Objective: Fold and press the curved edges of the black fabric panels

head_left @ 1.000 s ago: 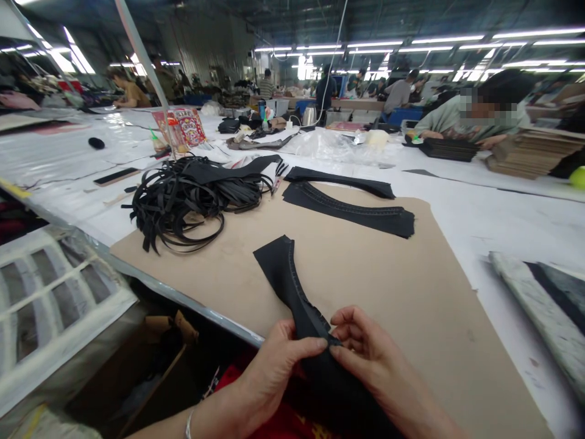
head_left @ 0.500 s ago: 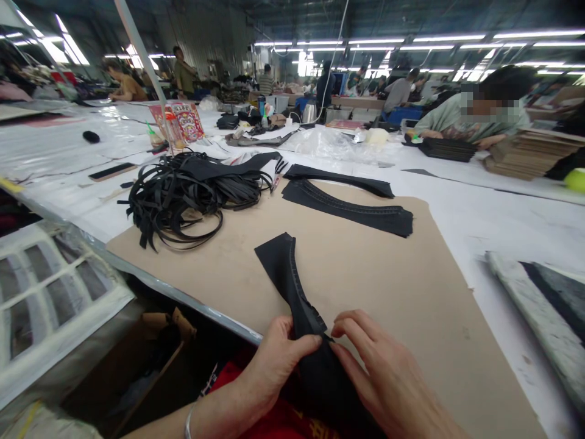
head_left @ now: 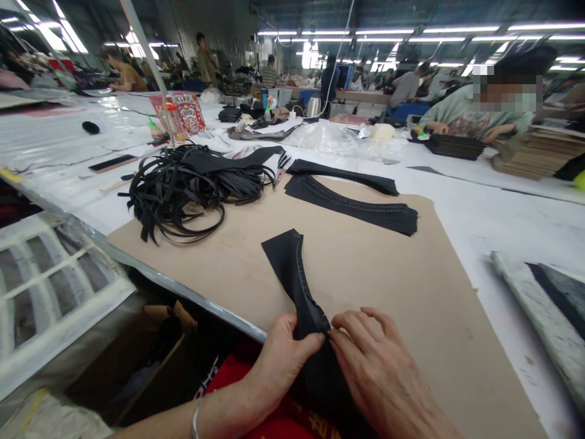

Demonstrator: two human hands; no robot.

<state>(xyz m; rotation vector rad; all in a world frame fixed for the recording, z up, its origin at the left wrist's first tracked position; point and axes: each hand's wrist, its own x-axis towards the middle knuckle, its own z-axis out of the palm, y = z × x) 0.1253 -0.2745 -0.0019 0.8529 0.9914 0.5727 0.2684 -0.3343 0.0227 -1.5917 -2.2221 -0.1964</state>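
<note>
A long black fabric piece (head_left: 289,263) with a stitched ridge lies on the brown cardboard sheet (head_left: 411,286) and runs down to the table's near edge. My left hand (head_left: 283,360) pinches its near part from the left, thumb on top. My right hand (head_left: 370,366) pinches the same spot from the right, fingertips meeting the left thumb. The lower end of the piece is hidden between my hands and lap.
A tangle of black straps (head_left: 183,189) lies at the left of the cardboard. Two stacks of black cut pieces (head_left: 351,207) lie further back. A person in green (head_left: 461,113) works at the far right beside stacked boards (head_left: 539,152). A grey padded roll (head_left: 539,311) lies right.
My hands have closed in a little on the fabric's stitched ridge, and the far end of the piece has shifted slightly right. The view has tilted a bit.
</note>
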